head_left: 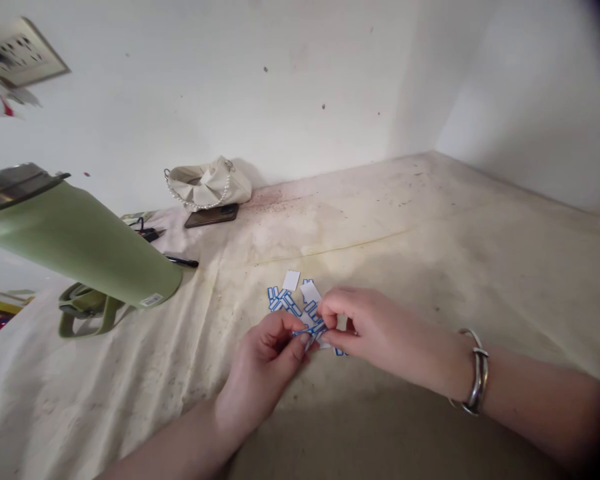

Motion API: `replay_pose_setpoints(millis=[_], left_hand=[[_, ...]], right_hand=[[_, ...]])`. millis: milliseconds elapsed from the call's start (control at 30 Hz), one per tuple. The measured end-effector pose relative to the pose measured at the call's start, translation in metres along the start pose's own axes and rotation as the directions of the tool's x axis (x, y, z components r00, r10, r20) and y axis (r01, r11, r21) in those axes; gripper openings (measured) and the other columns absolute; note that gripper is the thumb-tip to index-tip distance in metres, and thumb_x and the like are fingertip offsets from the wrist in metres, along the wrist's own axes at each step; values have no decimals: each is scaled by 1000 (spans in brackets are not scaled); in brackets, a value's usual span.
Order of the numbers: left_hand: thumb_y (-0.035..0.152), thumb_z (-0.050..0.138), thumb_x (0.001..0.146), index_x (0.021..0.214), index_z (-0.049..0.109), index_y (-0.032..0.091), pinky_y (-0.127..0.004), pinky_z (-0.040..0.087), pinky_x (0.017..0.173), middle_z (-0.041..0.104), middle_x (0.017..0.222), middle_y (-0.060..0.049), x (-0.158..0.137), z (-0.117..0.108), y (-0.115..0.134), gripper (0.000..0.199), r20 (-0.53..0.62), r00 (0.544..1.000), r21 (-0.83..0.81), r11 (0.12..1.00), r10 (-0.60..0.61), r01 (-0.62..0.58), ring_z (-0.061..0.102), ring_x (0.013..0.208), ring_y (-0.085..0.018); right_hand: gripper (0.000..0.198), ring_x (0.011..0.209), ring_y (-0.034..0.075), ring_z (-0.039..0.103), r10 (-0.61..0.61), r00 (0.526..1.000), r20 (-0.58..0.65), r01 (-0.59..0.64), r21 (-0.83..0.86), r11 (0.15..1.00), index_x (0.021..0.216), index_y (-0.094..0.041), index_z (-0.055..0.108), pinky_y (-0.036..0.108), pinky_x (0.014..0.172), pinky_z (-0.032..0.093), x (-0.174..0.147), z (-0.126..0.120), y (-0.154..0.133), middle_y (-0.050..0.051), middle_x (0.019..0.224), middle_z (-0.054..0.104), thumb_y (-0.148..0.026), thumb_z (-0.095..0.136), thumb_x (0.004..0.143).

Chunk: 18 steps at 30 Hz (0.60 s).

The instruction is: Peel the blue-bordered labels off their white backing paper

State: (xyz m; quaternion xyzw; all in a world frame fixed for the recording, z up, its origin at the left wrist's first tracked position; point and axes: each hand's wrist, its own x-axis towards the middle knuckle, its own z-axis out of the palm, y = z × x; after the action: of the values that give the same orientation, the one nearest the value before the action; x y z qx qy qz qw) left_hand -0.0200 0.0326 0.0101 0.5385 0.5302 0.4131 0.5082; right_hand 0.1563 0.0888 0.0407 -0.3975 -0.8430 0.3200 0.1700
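Note:
My left hand (pixel 266 357) is closed, with small blue-and-white cards (pixel 307 331) pinched between thumb and fingers. From the right, my right hand (pixel 360 320) reaches to the same cards, thumb and fingertips closed at their right end. What exactly lies under its fingertips is partly hidden. Around and beyond the hands, a loose pile of small cards (pixel 284 300) lies on the cloth, several showing blue-outlined shapes. A plain white card (pixel 291 280) lies at the pile's far side, and another white card (pixel 310 291) is just beyond my right fingertips.
A wrinkled pale cloth (pixel 395 267) covers the table. At left stands a large green tumbler (pixel 90 240) beside a green strap-like handle (pixel 87 313). Behind are a black pen (pixel 183 261), a phone (pixel 211 216) and a white bag (pixel 205 183) against the wall (pixel 300 87).

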Motion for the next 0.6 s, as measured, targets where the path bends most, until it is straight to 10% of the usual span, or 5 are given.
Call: replay_pose_setpoints(millis=[367, 600], left_hand=[[31, 59, 80, 77, 57, 18, -22, 38, 55, 62, 70, -3, -1, -2, -3, 14, 11, 1000, 28, 999, 17, -17, 52, 62, -12], [33, 58, 82, 79, 58, 17, -21, 37, 54, 62, 71, -3, -1, -3, -3, 15, 37, 999, 52, 999, -5, 3, 52, 61, -11]], right_hand=[[13, 60, 10, 50, 4, 999, 51, -10, 115, 993, 90, -22, 56, 21, 53, 32, -1, 0, 3, -4, 70, 59, -16, 55, 78], [9, 56, 8, 45, -58, 994, 98, 56, 20, 998, 69, -17, 58, 21, 52, 29, 2, -4, 0, -4, 65, 55, -15, 56, 77]])
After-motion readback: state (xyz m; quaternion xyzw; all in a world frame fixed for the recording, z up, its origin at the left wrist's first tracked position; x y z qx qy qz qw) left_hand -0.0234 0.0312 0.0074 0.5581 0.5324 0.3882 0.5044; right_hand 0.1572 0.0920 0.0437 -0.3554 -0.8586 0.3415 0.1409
